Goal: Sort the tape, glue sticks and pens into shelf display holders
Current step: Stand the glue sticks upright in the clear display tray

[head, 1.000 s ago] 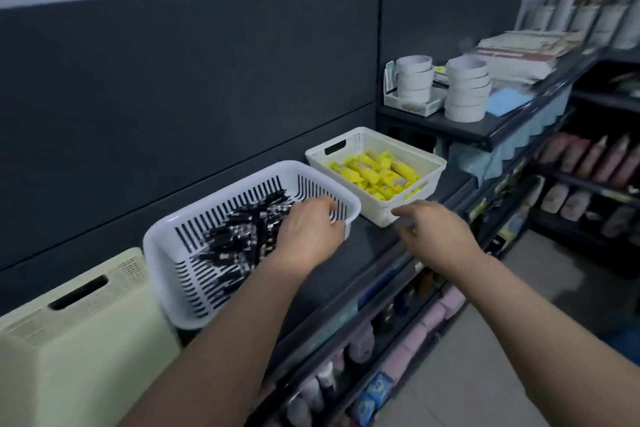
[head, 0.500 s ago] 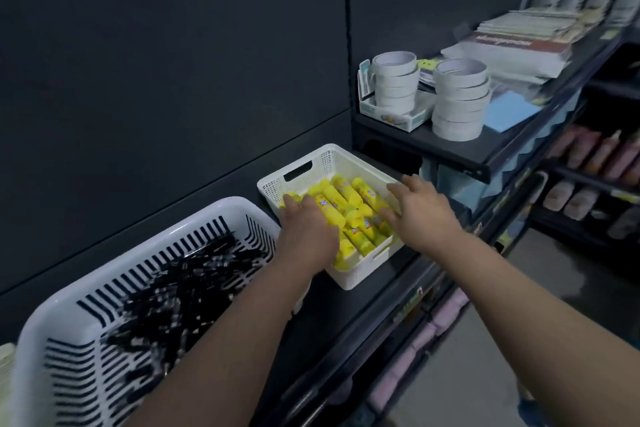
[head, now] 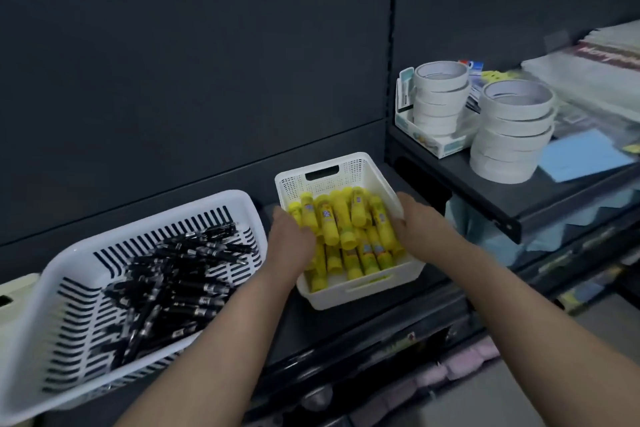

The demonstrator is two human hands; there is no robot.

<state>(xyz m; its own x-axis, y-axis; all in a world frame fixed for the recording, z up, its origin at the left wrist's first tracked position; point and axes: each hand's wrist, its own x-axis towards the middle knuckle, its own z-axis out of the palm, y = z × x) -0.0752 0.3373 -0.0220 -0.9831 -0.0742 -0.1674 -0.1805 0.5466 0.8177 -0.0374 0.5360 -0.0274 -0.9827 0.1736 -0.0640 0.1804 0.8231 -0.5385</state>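
Left hand [head: 291, 241] sits at 9 o'clock of the cream basket [head: 353, 166], right hand [head: 420, 224] at 3 o'clock, both against the glue sticks [head: 341, 218]; fingers hidden, grip cannot be told. Pens [head: 173, 274] fill the white basket [head: 62, 274] at 8 o'clock, just beside. Tape rolls [head: 512, 121] on the raised shelf [head: 485, 198] at 1 o'clock. Lower shelf [head: 346, 326] front edge runs at 6.

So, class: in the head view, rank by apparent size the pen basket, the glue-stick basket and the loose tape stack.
1. pen basket, nearest the camera, which flatters it
2. glue-stick basket
3. loose tape stack, farthest away
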